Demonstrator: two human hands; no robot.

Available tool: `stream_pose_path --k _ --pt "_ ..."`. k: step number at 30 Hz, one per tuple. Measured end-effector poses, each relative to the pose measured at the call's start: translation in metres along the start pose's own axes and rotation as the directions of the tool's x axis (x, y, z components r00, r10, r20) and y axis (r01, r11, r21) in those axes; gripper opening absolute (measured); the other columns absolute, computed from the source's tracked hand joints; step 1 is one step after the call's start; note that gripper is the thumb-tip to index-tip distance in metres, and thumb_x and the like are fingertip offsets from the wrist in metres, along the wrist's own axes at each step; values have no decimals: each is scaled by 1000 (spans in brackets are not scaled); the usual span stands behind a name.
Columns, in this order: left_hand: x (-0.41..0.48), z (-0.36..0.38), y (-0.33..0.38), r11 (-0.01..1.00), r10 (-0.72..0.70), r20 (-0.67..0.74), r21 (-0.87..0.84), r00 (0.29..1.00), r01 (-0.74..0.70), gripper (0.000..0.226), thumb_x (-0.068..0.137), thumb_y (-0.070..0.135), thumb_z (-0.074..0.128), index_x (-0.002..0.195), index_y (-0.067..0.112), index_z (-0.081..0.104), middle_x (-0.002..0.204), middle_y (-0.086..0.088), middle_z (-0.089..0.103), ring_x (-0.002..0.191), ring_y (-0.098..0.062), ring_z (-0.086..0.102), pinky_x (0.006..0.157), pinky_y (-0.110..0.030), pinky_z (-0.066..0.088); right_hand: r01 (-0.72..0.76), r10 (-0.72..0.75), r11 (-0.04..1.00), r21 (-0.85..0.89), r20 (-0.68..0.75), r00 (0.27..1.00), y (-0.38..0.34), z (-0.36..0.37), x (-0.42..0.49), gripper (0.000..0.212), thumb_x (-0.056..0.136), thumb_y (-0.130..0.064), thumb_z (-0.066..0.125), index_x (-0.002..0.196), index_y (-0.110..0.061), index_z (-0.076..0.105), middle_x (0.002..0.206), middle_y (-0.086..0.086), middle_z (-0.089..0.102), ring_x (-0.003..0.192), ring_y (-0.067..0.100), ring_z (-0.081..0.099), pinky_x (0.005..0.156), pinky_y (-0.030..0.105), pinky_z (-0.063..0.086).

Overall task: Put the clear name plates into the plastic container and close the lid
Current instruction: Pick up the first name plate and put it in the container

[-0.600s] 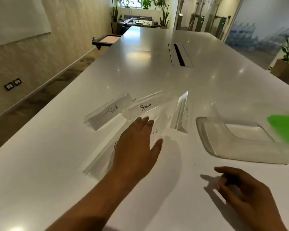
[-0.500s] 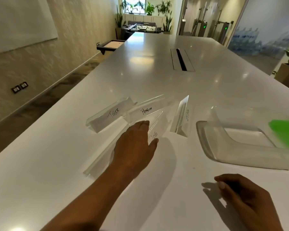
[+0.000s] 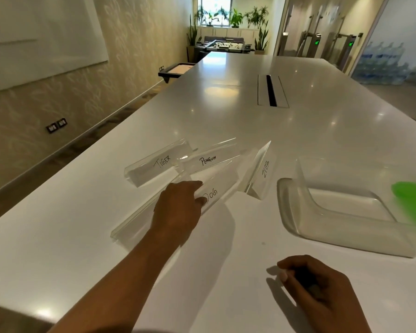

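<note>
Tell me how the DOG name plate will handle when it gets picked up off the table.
The DOG name plate looks like rigid clear plastic, so it should stay stiff, not flop. Its glossy faces and the smooth table suggest it may slide under the left hand before it lifts. It is long and thin-walled, so probably light, and prone to scratching against the PENGUIN plate beside it.

The bench (image 3: 226,111) is glossy, smooth white; the name plates (image 3: 159,164) are clear acrylic; the container (image 3: 298,212) is translucent, frosted plastic.
</note>
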State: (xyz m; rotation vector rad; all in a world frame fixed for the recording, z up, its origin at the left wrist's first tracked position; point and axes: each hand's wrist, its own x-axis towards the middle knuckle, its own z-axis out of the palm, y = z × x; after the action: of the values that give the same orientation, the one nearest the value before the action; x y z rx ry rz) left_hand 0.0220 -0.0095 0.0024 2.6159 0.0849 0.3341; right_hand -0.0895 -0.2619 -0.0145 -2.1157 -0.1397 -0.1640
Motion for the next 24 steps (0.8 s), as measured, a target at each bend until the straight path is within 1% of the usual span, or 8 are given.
stream_pose_path --k 5,7,9,11,13,15,20,24 --pt "-9 -28 3 997 7 -74 -83 997 -13 35 86 31 72 121 24 70 109 -1 76 98 -17 71 88 -32 57 -7 7 998 65 -7 1000 3 1 1 32 75 -5 77 76 -36 72 70 -7 74 64 2 67 56 7 46" --pt "-16 -44 0 985 16 -90 -169 996 -31 33 82 28 77 115 28 72 101 10 77 92 -1 69 84 -17 54 -14 16 995 101 -20 1000 6 0 1 33 75 -4 77 75 -36 73 69 -4 74 64 5 68 57 8 47" --pt "-24 -57 -4 968 44 -56 -245 997 -56 28 79 25 80 105 36 74 86 40 63 73 23 58 69 5 41 -17 24 989 146 -44 999 6 -3 3 33 74 -2 77 75 -35 74 68 -1 74 64 6 69 59 8 47" --pt "-32 -67 -11 951 62 29 -306 998 -50 32 77 28 82 104 41 71 78 49 51 72 30 52 66 10 36 -23 35 979 204 -55 998 6 -6 5 33 73 0 77 76 -32 75 69 1 74 65 6 69 60 6 47" --pt "-39 -73 -16 939 103 129 -340 986 -54 34 76 31 83 105 43 70 77 48 56 84 27 57 69 9 39 -31 47 958 284 -50 998 5 -8 7 29 72 -1 78 80 -28 76 73 2 76 71 8 71 64 6 48" --pt "-44 -77 -18 931 159 221 -357 962 -72 36 74 35 82 106 45 69 87 45 61 96 24 57 73 6 41 -33 51 930 366 -39 998 3 -11 8 24 66 -11 78 89 -20 75 84 3 77 82 15 72 72 11 52" --pt "-49 -80 -13 866 270 339 -494 901 -74 40 68 44 79 108 43 72 100 35 71 94 10 67 76 -5 50 -11 20 878 478 -15 1000 -2 -18 14 60 62 -16 76 120 -20 61 117 -5 70 105 17 67 82 31 56" --pt "-50 -79 -5 817 369 385 -569 846 -97 36 73 35 81 106 45 72 97 33 72 91 8 69 72 -4 49 -20 9 856 517 24 1000 0 -22 17 75 60 -21 84 129 -26 56 128 -11 64 113 17 64 83 27 55"
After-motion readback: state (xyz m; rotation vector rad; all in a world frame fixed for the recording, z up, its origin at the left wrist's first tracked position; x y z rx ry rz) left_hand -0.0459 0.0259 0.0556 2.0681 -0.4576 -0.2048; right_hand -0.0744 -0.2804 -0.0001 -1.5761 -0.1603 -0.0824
